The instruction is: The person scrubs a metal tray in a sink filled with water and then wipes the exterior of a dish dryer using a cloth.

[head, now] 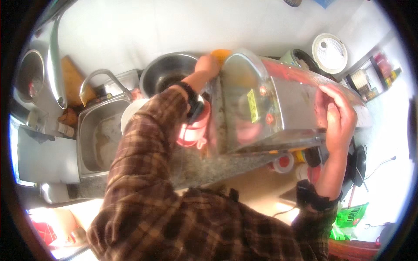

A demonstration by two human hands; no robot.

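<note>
A box-like appliance of steel and glass [295, 106] stands before me, with a yellow label [252, 106] bearing writing on its glass side. Against its steel panel rests my right hand [341, 120], thumb and fingers apart and slightly curled. My left hand [207, 67] reaches to the back, between a large dark metal basin [163, 68] and an orange item [221, 56]. Its fingers are hidden, so whether they grip the orange item cannot be told. Below my left wrist sit a pink container [196, 130] and a white round dish [130, 114], partly covered by my sleeve.
A steel sink [104, 137] with a curved faucet [101, 73] lies at left, a wooden board [73, 80] behind it. At back right are an open rice cooker [302, 60] and its white lid [329, 53]. The stone counter edge [209, 171] runs before my body.
</note>
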